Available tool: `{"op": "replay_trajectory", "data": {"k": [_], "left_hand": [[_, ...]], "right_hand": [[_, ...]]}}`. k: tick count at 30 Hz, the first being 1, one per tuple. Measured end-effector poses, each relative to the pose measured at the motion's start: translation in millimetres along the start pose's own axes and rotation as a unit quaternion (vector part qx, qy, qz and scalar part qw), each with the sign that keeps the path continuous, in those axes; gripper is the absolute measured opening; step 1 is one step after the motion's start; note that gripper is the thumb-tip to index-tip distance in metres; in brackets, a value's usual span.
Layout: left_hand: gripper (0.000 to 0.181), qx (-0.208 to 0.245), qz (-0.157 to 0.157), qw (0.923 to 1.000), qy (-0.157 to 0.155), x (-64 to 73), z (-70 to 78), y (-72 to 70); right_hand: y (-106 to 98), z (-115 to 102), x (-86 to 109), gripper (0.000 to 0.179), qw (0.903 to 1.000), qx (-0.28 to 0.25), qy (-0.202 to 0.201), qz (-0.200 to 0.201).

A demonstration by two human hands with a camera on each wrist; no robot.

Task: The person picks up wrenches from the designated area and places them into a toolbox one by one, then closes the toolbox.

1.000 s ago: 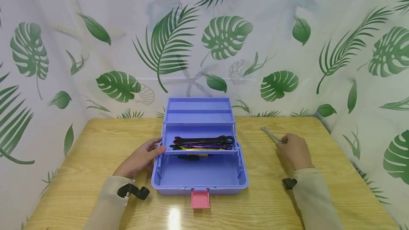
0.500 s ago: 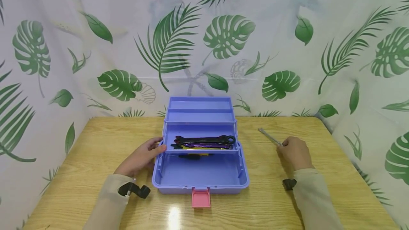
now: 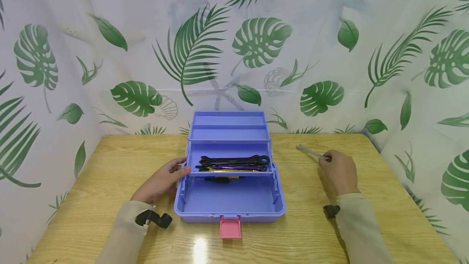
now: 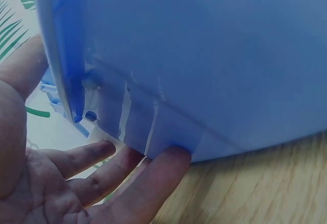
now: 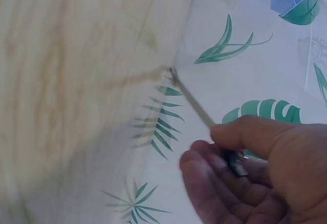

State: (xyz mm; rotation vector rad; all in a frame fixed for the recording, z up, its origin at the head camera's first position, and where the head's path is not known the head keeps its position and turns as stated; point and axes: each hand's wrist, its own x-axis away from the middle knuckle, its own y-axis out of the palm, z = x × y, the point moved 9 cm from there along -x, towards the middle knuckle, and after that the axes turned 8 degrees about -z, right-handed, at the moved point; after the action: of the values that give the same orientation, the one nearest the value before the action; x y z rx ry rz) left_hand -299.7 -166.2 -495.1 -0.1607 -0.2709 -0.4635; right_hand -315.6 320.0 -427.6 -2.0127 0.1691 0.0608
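In the middle of the table stands an opened blue-purple toolbox [image 3: 227,203] with raised trays. Its lower tray holds a black wrench [image 3: 234,161] and a purple wrench [image 3: 238,168], with yellow pieces beside them. My left hand [image 3: 161,180] rests on the box's left side, thumb on the upper edge; in the left wrist view its fairly straight fingers [image 4: 153,188] touch the outer wall. To the right of the box, my right hand [image 3: 338,172] pinches a slim silver wrench [image 3: 309,151] by its near end, the far end pointing away and left.
A pink latch [image 3: 230,228] hangs at the toolbox front. A black-handled tool [image 3: 218,180] lies partly hidden under the tray. The wooden table [image 3: 304,231] meets a leaf-printed cloth [image 3: 278,93] at the back and sides. Each wrist bears a black camera mount [image 3: 153,218].
My right hand has risen slightly and turned, so the silver wrench now lies at a flatter angle. The left hand and the toolbox stay where they were.
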Motion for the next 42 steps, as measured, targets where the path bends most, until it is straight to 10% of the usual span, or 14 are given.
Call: {"op": "replay_trajectory", "data": {"k": [23,42], "left_hand": [[0.066,-0.008,-0.003,0.9999,-0.005,1.3,3.7,-1.4],[0.067,-0.002,-0.004,1.0000,0.004,3.2,6.3,-0.5]], "right_hand": [[-15,-30,0.6,0.020,0.9879,-0.019,-0.111,0.107],[-39,-58,13.6,0.013,0.9480,-0.134,-0.229,0.175]]}}
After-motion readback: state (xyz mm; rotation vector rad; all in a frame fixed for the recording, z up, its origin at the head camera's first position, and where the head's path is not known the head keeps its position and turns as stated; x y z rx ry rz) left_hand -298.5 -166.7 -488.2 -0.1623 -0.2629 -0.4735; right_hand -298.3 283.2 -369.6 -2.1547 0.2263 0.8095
